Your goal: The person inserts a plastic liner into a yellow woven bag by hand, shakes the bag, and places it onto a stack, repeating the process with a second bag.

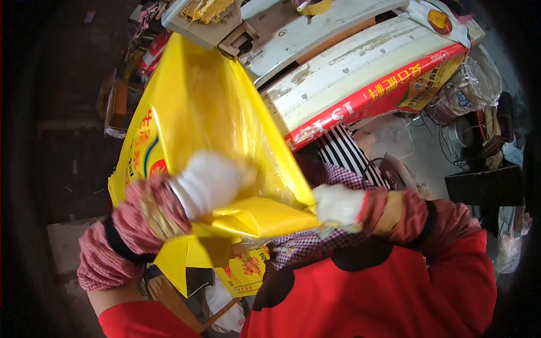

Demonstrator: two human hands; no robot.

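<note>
A large yellow plastic bag [248,217], glossy and printed in red and blue on its left side, spreads in front of me with its upper part over the table's edge. My right hand [341,207], in a white glove, is closed on the bag's right edge near my lap. Across the bag's inner face lies my left hand [209,183], also white-gloved. Motion smears its fingers, so their grip does not show. Both my forearms wear checked red sleeve covers.
A worn white worktable [332,79] with a red and yellow printed strip [383,93] along its front stands ahead. On it lie a tape roll [315,7] and a white cloth [431,19]. Clear plastic bags [468,84] and a black box [484,187] sit at right.
</note>
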